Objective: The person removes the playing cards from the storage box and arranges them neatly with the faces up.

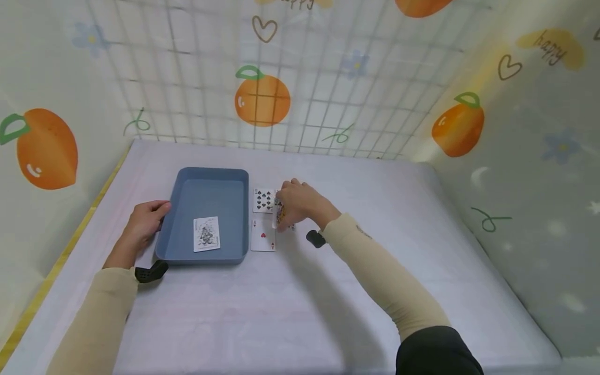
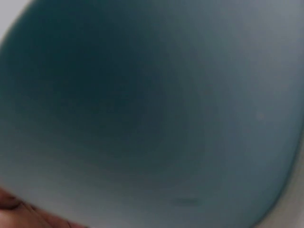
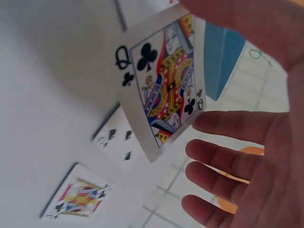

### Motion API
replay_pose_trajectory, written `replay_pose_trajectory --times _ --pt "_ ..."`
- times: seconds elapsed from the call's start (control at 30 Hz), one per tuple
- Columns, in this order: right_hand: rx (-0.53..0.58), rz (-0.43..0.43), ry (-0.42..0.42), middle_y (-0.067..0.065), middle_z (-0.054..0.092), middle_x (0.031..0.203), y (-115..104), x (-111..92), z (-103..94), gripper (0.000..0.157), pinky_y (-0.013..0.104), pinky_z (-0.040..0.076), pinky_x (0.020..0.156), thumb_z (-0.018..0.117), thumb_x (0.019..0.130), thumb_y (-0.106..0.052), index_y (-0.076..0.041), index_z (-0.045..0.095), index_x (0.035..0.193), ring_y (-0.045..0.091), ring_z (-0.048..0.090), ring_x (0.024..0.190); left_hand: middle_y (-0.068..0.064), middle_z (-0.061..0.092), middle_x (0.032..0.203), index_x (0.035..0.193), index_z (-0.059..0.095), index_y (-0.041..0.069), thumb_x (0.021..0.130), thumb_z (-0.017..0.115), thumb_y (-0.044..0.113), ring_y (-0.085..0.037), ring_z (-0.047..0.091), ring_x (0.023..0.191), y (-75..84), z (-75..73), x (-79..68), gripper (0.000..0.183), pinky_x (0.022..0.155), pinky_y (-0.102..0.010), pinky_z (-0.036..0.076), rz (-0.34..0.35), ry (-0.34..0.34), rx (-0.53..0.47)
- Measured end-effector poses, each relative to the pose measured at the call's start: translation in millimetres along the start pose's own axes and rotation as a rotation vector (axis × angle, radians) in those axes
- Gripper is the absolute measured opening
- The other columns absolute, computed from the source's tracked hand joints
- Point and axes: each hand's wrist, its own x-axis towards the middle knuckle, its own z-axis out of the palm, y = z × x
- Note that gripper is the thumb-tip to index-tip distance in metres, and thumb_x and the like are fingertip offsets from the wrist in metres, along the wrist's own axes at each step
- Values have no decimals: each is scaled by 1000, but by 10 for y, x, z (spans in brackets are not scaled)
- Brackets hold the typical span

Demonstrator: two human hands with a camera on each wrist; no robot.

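Note:
My right hand [image 1: 302,203] pinches a queen of clubs [image 3: 164,80] by its edges between thumb and forefinger, the other fingers spread. The card is tilted, its face toward the right wrist camera. Below and beside it on the table are a black-pip card [image 1: 263,200] and an ace of hearts [image 1: 263,237]. A club face card [image 3: 78,199] lies farther along in the right wrist view. My left hand [image 1: 142,221] grips the left rim of a blue tray [image 1: 206,195]. In the tray is a joker-like card [image 1: 207,234].
The table has a pale cloth [image 1: 281,312] with a yellow strip [image 1: 70,252] along its left edge. A white wire grid [image 1: 323,104] stands behind, covered by a sheet printed with oranges. A patterned sheet [image 1: 529,208] hangs at the right.

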Motion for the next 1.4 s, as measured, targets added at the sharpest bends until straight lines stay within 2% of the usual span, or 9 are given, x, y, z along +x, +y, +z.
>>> replay_pose_trajectory --times 0.23,0.5,0.73,0.87,1.0,1.4 --pt "-4 18 -33 3 57 108 77 -48 135 69 37 45 86 82 70 -54 -11 68 121 21 45 97 -26 43 147 148 38 -5 107 43 30 -35 47 127 -29 -2 5 54 102 -46 45 0 1 -5" --pt "1 37 -81 4 58 114 83 -107 269 72 40 44 96 83 70 -52 -12 65 126 21 46 101 -25 45 145 148 39 -5 107 43 33 -32 48 124 -25 3 8 55 84 -25 50 4 0 6" --pt "-19 11 -81 5 57 112 86 -161 349 75 38 47 90 84 66 -53 -11 66 125 22 48 101 -25 44 146 148 39 -5 107 42 34 -31 48 122 -17 -6 -4 56 80 -21 49 2 0 16" --pt "-7 12 -82 6 57 115 77 -182 383 79 45 42 102 86 64 -54 -10 65 126 23 48 104 -25 45 145 148 39 -4 106 43 34 -29 49 119 -14 -6 -7 56 77 -19 49 -2 3 22" --pt "-16 15 -78 7 57 121 72 -183 417 80 48 37 108 86 63 -56 -11 65 126 24 48 107 -25 45 145 148 39 -4 107 42 35 -30 48 120 -8 -8 -13 57 79 -21 47 -1 0 29" --pt "-25 23 -98 5 57 120 45 -185 449 82 44 39 106 85 62 -61 -12 66 124 21 48 106 -25 43 147 149 38 -4 107 41 34 -34 46 126 13 2 -31 56 92 -34 47 -10 -5 21"
